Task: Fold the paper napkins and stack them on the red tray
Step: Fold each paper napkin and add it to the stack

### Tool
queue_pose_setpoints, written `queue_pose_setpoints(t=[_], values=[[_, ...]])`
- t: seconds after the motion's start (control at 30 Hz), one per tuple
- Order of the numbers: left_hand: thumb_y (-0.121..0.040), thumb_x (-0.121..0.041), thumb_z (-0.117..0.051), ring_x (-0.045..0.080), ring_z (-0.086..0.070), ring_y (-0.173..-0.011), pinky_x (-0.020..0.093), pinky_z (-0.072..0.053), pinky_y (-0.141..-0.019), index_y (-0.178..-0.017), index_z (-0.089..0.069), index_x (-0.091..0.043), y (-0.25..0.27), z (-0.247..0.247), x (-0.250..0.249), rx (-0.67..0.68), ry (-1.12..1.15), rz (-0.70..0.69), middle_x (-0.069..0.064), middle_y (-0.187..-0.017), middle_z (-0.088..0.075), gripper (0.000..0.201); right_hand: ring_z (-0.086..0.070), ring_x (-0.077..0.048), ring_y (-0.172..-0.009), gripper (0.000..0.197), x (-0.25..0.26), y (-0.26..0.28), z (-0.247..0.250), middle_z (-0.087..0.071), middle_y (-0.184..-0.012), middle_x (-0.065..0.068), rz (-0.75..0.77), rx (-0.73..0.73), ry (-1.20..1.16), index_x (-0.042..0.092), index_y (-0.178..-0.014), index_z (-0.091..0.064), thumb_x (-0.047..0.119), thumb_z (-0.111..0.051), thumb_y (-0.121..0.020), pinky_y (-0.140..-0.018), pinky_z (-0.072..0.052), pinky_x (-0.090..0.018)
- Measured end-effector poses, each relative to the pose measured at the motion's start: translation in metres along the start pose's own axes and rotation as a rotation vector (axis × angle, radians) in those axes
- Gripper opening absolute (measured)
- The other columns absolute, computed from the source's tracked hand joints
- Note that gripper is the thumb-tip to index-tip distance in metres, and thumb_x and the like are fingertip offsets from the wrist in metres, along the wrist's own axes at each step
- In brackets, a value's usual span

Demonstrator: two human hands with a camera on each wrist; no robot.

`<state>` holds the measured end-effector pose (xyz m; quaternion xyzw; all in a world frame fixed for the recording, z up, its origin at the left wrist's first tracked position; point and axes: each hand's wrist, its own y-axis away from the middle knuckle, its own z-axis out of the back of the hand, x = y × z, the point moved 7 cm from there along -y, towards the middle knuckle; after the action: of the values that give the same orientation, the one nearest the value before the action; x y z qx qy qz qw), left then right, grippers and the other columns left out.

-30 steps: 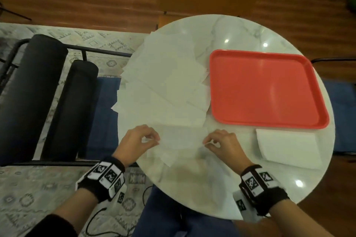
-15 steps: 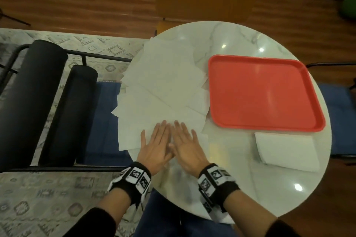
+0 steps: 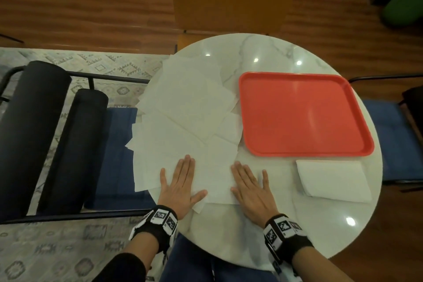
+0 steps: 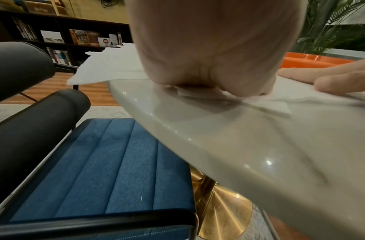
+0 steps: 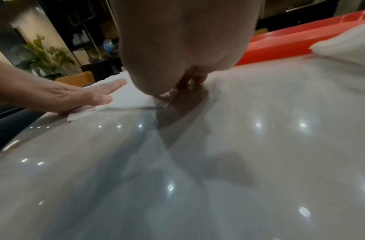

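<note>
Hands slid apart since 0.5 s ago: left hand and right hand now press flat, fingers straight, on the napkin at the desk front. Tray holds nothing; one folded napkin lies beside it, loose pile unfolded.

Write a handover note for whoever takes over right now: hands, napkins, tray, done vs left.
Left hand and right hand: both flat, fingers straight, pressing the napkin being folded at the table's near edge.
Unfolded napkins: overlapping pile left of the red tray.
Folded napkins: on the table just in front of the tray, not on it.
Done: some folding.
Left: finish this fold, fold the pile, stack everything on the tray, which holds nothing yet.
</note>
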<state>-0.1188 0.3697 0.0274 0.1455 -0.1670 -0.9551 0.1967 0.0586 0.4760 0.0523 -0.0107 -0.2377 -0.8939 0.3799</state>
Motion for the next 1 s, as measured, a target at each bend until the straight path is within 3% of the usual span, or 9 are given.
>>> queue_pose_setpoints(t=[0.13,0.2,0.33,0.43,0.53,0.6,0.67,0.77,1.0], values=[[-0.089,-0.071,-0.012,0.01,0.013,-0.145,0.063,-0.024,-0.1,-0.15,-0.017,-0.012,-0.002,0.0,0.0,-0.027,-0.021,-0.019,0.002,-0.158,-0.005,0.085,-0.064,-0.022,-0.108,0.044,0.01,-0.014,0.021,-0.067,-0.119,-0.002,-0.067,-0.178,0.037,0.013,-0.128,-0.052,0.03,-0.045,-0.088,-0.101,-0.028,-0.058],[-0.088,-0.072,-0.012,0.01,0.012,-0.145,0.064,-0.021,-0.101,-0.151,-0.01,-0.014,-0.002,-0.003,0.0,-0.02,-0.009,-0.027,0.001,-0.159,0.001,0.085,-0.064,-0.025,-0.092,0.047,0.017,-0.021,0.037,-0.067,-0.102,-0.002,-0.123,-0.217,0.031,0.015,-0.122,-0.056,0.028,-0.066,-0.078,-0.095,-0.042,-0.055],[-0.086,-0.074,-0.009,0.017,-0.002,-0.146,0.067,-0.015,-0.105,-0.15,0.006,-0.02,0.0,0.003,-0.004,0.02,-0.006,-0.02,0.002,-0.16,0.008,0.084,-0.045,-0.024,-0.111,0.035,0.01,-0.03,0.039,-0.051,-0.116,-0.003,-0.301,-0.124,-0.114,0.021,-0.123,-0.051,0.027,-0.052,-0.089,-0.098,-0.028,-0.045],[-0.088,-0.066,-0.03,0.019,0.014,-0.146,0.066,0.004,-0.108,-0.144,0.024,-0.028,0.001,0.02,-0.016,0.026,0.044,-0.035,0.001,-0.156,0.023,0.087,-0.046,-0.02,-0.108,0.025,0.006,-0.028,0.047,-0.049,-0.113,-0.001,-0.296,-0.123,-0.294,0.02,-0.111,-0.059,0.024,-0.055,-0.086,-0.098,-0.027,-0.043],[-0.086,-0.055,-0.042,0.018,-0.008,-0.147,0.065,0.0,-0.108,-0.148,-0.01,-0.028,0.002,0.058,-0.039,-0.117,0.067,-0.141,0.002,-0.158,-0.015,0.075,-0.052,-0.012,-0.09,0.009,0.002,-0.018,0.068,-0.056,-0.099,0.006,-0.159,-0.149,-0.572,0.024,-0.09,-0.06,0.023,-0.064,-0.082,-0.09,-0.034,-0.037],[-0.09,-0.049,-0.036,0.014,-0.039,-0.134,0.057,-0.006,-0.111,-0.132,-0.044,-0.028,-0.002,0.082,-0.052,-0.133,0.126,-0.194,-0.004,-0.136,-0.051,0.048,-0.057,-0.011,-0.082,0.012,-0.006,-0.006,0.088,-0.063,-0.086,0.005,-0.05,-0.167,-0.822,0.025,-0.081,-0.059,0.017,-0.069,-0.08,-0.079,-0.042,-0.03],[-0.094,-0.037,-0.045,0.015,-0.061,-0.103,0.047,-0.03,-0.108,-0.11,-0.06,-0.027,-0.007,0.099,-0.067,-0.043,0.363,-0.231,-0.005,-0.104,-0.068,0.024,-0.061,-0.009,-0.076,0.015,-0.022,0.009,0.104,-0.066,-0.078,0.004,-0.023,-0.158,-1.048,0.023,-0.084,-0.062,0.01,-0.069,-0.082,-0.072,-0.047,-0.024],[-0.088,-0.039,-0.053,0.014,-0.064,-0.083,0.039,-0.051,-0.08,-0.093,-0.064,-0.028,-0.01,0.127,-0.096,0.013,0.658,-0.285,-0.006,-0.085,-0.069,0.016,-0.066,-0.005,-0.075,0.011,-0.056,0.032,0.114,-0.072,-0.083,0.01,-0.073,-0.156,-1.143,0.012,-0.094,-0.066,0.004,-0.062,-0.088,-0.068,-0.05,-0.016],[-0.09,-0.032,-0.061,0.003,-0.064,-0.083,0.02,-0.048,-0.074,-0.1,-0.062,-0.036,-0.005,0.121,-0.097,-0.005,0.737,-0.175,-0.009,-0.085,-0.067,0.011,-0.059,-0.02,-0.081,0.014,-0.205,0.093,0.097,-0.063,-0.093,-0.009,-0.532,-0.375,-1.287,0.006,-0.098,-0.063,0.011,-0.05,-0.096,-0.07,-0.049,-0.031]])
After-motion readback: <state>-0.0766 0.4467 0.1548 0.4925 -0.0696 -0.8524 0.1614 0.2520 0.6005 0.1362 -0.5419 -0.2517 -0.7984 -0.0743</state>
